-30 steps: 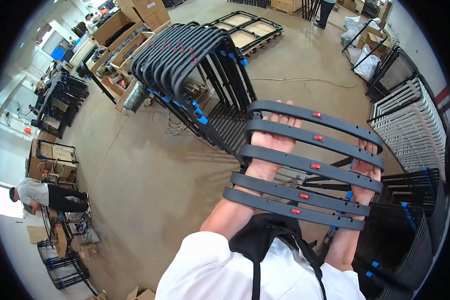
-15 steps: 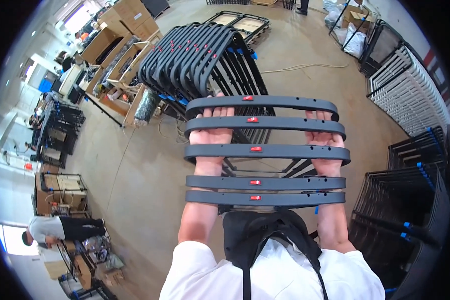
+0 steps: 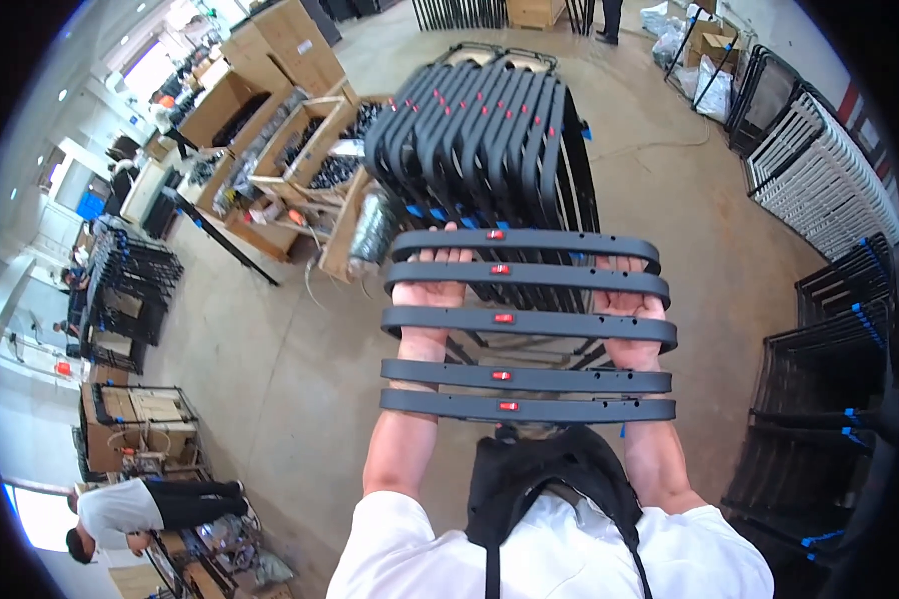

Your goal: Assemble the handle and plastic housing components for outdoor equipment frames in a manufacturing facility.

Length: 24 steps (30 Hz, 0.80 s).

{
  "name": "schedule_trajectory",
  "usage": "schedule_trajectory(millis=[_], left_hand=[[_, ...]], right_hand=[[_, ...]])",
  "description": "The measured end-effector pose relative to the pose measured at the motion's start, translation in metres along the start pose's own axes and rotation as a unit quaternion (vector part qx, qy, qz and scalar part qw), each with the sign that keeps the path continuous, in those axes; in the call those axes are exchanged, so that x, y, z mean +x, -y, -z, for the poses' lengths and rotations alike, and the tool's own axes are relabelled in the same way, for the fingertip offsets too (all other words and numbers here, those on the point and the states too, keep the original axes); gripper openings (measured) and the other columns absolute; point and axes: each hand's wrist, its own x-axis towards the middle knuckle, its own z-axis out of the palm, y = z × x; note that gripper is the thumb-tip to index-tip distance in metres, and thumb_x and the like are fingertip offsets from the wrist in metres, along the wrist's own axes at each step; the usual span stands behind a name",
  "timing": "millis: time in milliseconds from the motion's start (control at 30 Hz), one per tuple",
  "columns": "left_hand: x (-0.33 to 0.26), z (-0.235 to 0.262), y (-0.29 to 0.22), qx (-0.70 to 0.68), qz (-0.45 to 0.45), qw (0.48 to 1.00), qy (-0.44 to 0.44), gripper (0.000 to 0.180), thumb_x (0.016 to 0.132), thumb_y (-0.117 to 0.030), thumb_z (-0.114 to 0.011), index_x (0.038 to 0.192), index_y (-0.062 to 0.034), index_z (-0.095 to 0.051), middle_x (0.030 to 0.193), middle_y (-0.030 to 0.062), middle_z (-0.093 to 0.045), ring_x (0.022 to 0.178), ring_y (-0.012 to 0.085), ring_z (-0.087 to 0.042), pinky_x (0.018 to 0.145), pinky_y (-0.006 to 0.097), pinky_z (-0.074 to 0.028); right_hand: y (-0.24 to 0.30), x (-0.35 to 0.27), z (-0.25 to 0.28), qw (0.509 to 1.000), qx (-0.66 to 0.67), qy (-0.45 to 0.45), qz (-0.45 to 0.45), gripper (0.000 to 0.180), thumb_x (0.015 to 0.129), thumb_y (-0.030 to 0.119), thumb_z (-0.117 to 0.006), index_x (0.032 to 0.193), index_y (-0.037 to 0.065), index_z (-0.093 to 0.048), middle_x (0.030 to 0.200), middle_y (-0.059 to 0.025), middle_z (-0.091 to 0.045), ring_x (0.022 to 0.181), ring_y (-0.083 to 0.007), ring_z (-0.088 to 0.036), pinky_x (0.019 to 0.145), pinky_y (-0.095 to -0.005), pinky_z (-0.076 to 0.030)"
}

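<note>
Head view: five grey bars (image 3: 559, 322), borne across both forearms (image 3: 400, 454) and hands; all up, none set down. Left hand (image 3: 429, 293), right hand (image 3: 629, 302): palms up, fingers extended, supporting, unclenched. Frames (image 3: 494, 130): nested row, ahead.
</note>
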Motion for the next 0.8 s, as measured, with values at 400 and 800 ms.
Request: schedule_trajectory(millis=[400, 800], left_hand=[[0.091, 0.047, -0.112, 0.033, 0.008, 0.999, -0.019, 0.056, 0.115, -0.038, -0.026, 0.157, -0.0049, -0.042, 0.162, 0.0212, -0.045, 0.151, 0.0373, -0.043, 0.128, 0.055, -0.033], [0.193, 0.077, -0.126, -0.022, 0.101, 0.988, -0.111, 0.061, 0.114, -0.040, -0.025, 0.154, 0.0029, -0.043, 0.160, 0.0258, -0.046, 0.144, 0.0422, -0.049, 0.125, 0.058, -0.036]], right_hand=[[-0.117, 0.086, -0.019, 0.999, 0.036, -0.014, -0.005, 0.054, 0.114, 0.039, -0.034, 0.161, 0.015, -0.046, 0.168, -0.0004, -0.043, 0.152, -0.0257, -0.044, 0.127, -0.0436, -0.029], [-0.167, 0.153, 0.008, 0.994, 0.026, -0.038, 0.102, 0.049, 0.114, 0.038, -0.037, 0.154, 0.016, -0.055, 0.159, 0.0033, -0.055, 0.149, -0.0249, -0.049, 0.123, -0.0440, -0.038]])
